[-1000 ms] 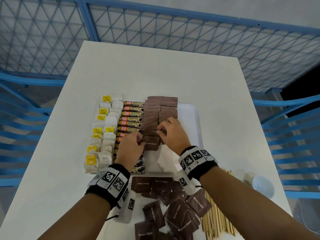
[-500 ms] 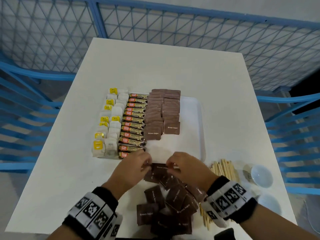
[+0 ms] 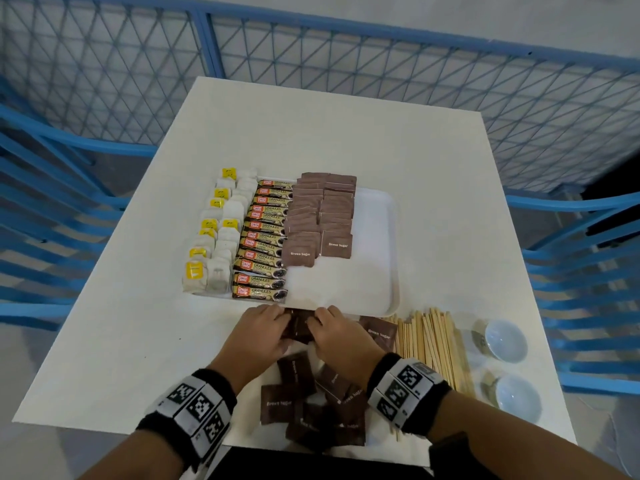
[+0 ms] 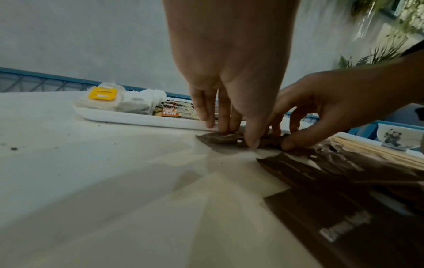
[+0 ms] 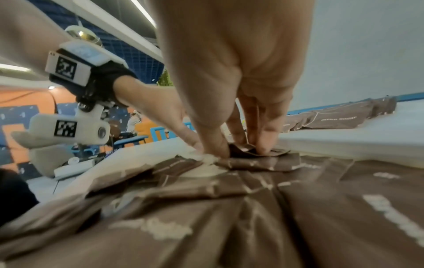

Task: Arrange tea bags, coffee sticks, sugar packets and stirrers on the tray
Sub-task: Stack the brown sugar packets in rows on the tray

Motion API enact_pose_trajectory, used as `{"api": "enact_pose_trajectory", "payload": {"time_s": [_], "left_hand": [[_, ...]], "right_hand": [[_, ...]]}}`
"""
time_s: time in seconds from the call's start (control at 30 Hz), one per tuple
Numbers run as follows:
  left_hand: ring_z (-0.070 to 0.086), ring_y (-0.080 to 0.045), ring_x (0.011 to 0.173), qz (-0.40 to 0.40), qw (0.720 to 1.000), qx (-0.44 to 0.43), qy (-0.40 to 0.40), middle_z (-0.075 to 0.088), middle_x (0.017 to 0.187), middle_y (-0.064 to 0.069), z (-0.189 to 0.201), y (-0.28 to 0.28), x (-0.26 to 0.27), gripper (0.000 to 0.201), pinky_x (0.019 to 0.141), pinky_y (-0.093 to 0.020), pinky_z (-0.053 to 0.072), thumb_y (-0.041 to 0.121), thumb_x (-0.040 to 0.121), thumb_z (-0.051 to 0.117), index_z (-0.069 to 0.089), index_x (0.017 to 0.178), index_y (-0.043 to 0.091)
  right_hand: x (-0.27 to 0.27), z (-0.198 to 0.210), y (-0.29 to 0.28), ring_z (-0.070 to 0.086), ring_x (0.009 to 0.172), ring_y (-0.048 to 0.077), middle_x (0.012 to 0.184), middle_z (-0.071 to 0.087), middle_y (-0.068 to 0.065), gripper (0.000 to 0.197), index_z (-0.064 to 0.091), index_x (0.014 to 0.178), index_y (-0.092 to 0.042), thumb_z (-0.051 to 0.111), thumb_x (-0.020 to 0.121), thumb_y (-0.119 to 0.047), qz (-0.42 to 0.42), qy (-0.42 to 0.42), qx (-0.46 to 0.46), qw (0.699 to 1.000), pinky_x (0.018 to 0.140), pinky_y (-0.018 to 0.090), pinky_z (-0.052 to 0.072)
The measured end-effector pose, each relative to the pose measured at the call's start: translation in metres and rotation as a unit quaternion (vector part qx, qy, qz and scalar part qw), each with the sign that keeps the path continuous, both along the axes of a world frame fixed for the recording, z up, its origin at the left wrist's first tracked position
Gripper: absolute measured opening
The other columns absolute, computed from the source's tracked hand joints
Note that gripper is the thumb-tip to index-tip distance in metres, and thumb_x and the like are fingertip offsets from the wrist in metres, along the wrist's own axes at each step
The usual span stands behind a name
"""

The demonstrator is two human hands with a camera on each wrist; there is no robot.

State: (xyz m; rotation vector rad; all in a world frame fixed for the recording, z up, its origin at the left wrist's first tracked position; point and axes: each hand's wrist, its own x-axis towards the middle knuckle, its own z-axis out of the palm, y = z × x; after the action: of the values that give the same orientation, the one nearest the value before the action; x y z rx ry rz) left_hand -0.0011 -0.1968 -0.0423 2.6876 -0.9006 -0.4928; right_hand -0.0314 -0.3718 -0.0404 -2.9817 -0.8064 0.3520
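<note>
Both hands work at the near edge of the tray [image 3: 393, 237], on the white counter [image 3: 433, 174]. The left hand [image 3: 258, 336] has its fingers [image 4: 207, 116] stretched downward and close together, tips pressing on a brown sugar packet [image 3: 300, 327] that lies flat on the counter; its thumb comes down on the packet's near edge. The right hand [image 3: 341, 337] meets it from the other side, fingers [image 5: 268, 137] bent and drawn together with the thumb, pinching the edge of the same small bunch of packets. How many packets are in that bunch cannot be told from any view.

Nearer the person lies a loose pile of brown sugar packets [image 3: 311, 403], overlapping at all angles, some printed side up. One more packet [image 3: 379, 332] lies just right of the right hand, beside the wooden stirrers [image 3: 429, 348], which lie in a bundle on the counter right of the pile.

On the tray, tea bags [image 3: 214, 237] with yellow tags fill two columns at the left, coffee sticks [image 3: 265, 240] form a neat column next to them, and two columns of sugar packets [image 3: 320, 216] stand beside those, overlapping like shingles. The right part of the tray is bare white.

Two small white bowls [image 3: 505, 341] sit at the counter's right edge, beyond the stirrers.
</note>
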Motion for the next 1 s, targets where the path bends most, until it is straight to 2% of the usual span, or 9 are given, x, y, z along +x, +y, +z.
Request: {"api": "enact_pose_trajectory", "payload": {"time_s": [0.17, 0.27, 0.4, 0.53, 0.63, 0.73, 0.8, 0.9, 1.0], "left_hand": [[0.057, -0.011, 0.047, -0.038, 0.999, 0.004, -0.034, 0.060, 0.070, 0.002, 0.005, 0.004, -0.003, 0.020, 0.040, -0.018, 0.040, 0.025, 0.057, 0.063, 0.068, 0.074, 0.017], [0.063, -0.019, 0.057, 0.003, 0.999, -0.051, -0.017, 0.062, 0.076, -0.003, 0.006, 0.010, -0.004, 0.019, 0.047, -0.022, 0.046, 0.016, 0.074, 0.056, 0.068, 0.086, 0.011], [0.057, -0.013, 0.075, 0.162, 0.974, -0.132, 0.090, 0.061, 0.085, 0.001, 0.023, 0.020, 0.000, 0.013, 0.069, -0.019, 0.040, 0.011, 0.091, 0.051, 0.063, 0.095, 0.012], [0.063, -0.008, 0.073, 0.246, 0.919, -0.212, 0.224, 0.066, 0.082, 0.002, 0.033, 0.030, 0.005, 0.017, 0.071, -0.015, 0.050, 0.006, 0.090, 0.052, 0.063, 0.092, 0.019], [0.065, -0.020, 0.077, 0.268, 0.836, -0.317, 0.360, 0.070, 0.086, -0.004, 0.044, 0.028, 0.006, 0.030, 0.074, -0.038, 0.057, -0.002, 0.091, 0.044, 0.066, 0.100, 0.017], [0.059, -0.020, 0.069, 0.238, 0.742, -0.410, 0.474, 0.063, 0.081, -0.009, 0.059, 0.020, 0.005, 0.026, 0.059, -0.029, 0.052, 0.006, 0.086, 0.043, 0.063, 0.101, 0.010], [0.062, -0.022, 0.071, 0.222, 0.725, -0.426, 0.493, 0.064, 0.084, -0.012, 0.063, 0.016, 0.003, 0.019, 0.061, -0.030, 0.052, 0.019, 0.092, 0.048, 0.062, 0.102, 0.011], [0.066, -0.021, 0.073, 0.215, 0.786, -0.380, 0.438, 0.068, 0.085, -0.007, 0.057, 0.015, 0.002, 0.023, 0.061, -0.030, 0.052, 0.026, 0.089, 0.057, 0.062, 0.106, 0.012], [0.065, -0.014, 0.072, 0.205, 0.809, -0.352, 0.424, 0.068, 0.083, -0.002, 0.050, 0.020, -0.001, 0.020, 0.059, -0.025, 0.050, 0.019, 0.090, 0.058, 0.061, 0.109, 0.014]], "right_hand": [[0.000, 0.002, -0.003, 0.058, 0.057, 0.014, 0.064, 0.062, -0.002, 0.025, 0.068, 0.071, -0.016, 0.083, 0.051, -0.016, -0.015, -0.011, 0.053, 0.998, 0.045, 0.020, 0.045], [0.002, 0.014, -0.008, 0.060, 0.081, 0.023, 0.088, 0.065, 0.009, 0.018, 0.064, 0.101, -0.006, 0.058, 0.085, -0.010, -0.092, 0.026, 0.130, 0.987, 0.068, 0.032, 0.052], [0.001, 0.040, -0.016, 0.061, 0.082, 0.014, 0.093, 0.068, 0.002, 0.016, 0.061, 0.104, -0.014, 0.050, 0.093, -0.014, -0.284, 0.092, 0.350, 0.888, 0.074, 0.022, 0.049], [-0.004, 0.057, -0.011, 0.066, 0.089, 0.008, 0.097, 0.071, -0.003, 0.012, 0.063, 0.101, -0.016, 0.057, 0.091, -0.016, -0.338, 0.210, 0.480, 0.782, 0.081, 0.018, 0.052], [-0.005, 0.060, 0.003, 0.069, 0.082, 0.017, 0.094, 0.070, -0.001, 0.008, 0.065, 0.095, -0.019, 0.062, 0.088, -0.017, -0.357, 0.208, 0.503, 0.759, 0.079, 0.029, 0.057], [-0.005, 0.060, 0.016, 0.067, 0.068, 0.017, 0.091, 0.064, 0.001, 0.009, 0.063, 0.092, -0.017, 0.067, 0.084, -0.015, -0.390, 0.199, 0.529, 0.727, 0.065, 0.026, 0.058], [-0.005, 0.061, 0.023, 0.066, 0.061, 0.016, 0.090, 0.064, 0.005, 0.013, 0.060, 0.091, -0.010, 0.069, 0.083, -0.014, -0.400, 0.199, 0.543, 0.711, 0.057, 0.021, 0.055], [-0.005, 0.060, 0.027, 0.064, 0.059, 0.014, 0.081, 0.063, 0.004, 0.020, 0.056, 0.088, -0.007, 0.071, 0.081, -0.017, -0.397, 0.172, 0.530, 0.729, 0.053, 0.018, 0.052], [-0.011, 0.052, 0.020, 0.059, 0.065, 0.008, 0.079, 0.063, 0.000, 0.019, 0.060, 0.090, -0.012, 0.064, 0.086, -0.030, -0.343, 0.152, 0.441, 0.815, 0.058, 0.017, 0.048]]}}
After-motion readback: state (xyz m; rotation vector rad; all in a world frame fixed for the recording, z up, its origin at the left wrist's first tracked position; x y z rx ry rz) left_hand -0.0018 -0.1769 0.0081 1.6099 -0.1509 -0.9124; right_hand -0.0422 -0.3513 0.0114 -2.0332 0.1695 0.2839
